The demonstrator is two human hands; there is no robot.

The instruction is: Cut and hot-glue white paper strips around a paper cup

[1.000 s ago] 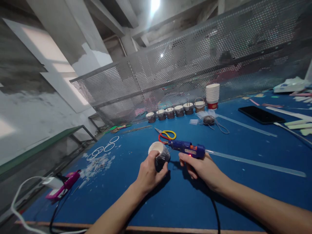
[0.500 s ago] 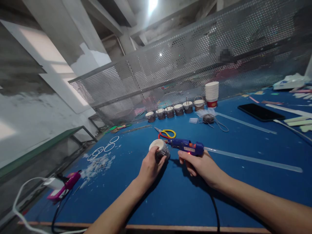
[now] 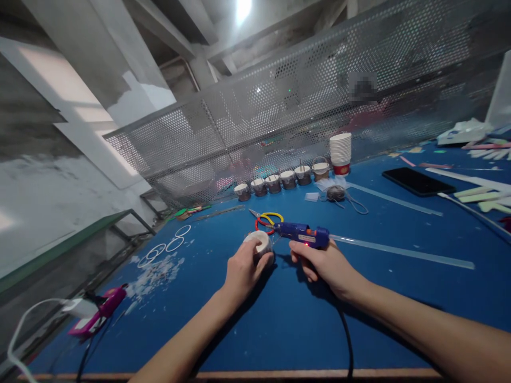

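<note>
My left hand (image 3: 244,266) grips a small cup (image 3: 263,244) with a pale rim, low over the blue table (image 3: 255,319). In my right hand (image 3: 323,263) is a blue glue gun (image 3: 301,234), its nozzle pointing left just above and right of the cup. A long clear glue stick (image 3: 403,252) sticks out of the gun's back end. Behind the cup lie scissors (image 3: 272,217) with red and yellow handles, partly overlapped in view by the nozzle.
Several wrapped cups (image 3: 288,180) stand in a row before a perforated metal screen (image 3: 239,127). Stacked paper cups (image 3: 340,151), a grey yarn ball (image 3: 336,193) and a phone (image 3: 417,181) are right. White rings (image 3: 174,244) and a pink power strip (image 3: 99,314) are left.
The cup has turned and tilted a little in my left hand. The glue gun's nozzle has drawn slightly away from the cup's rim. The whole view has shifted a little.
</note>
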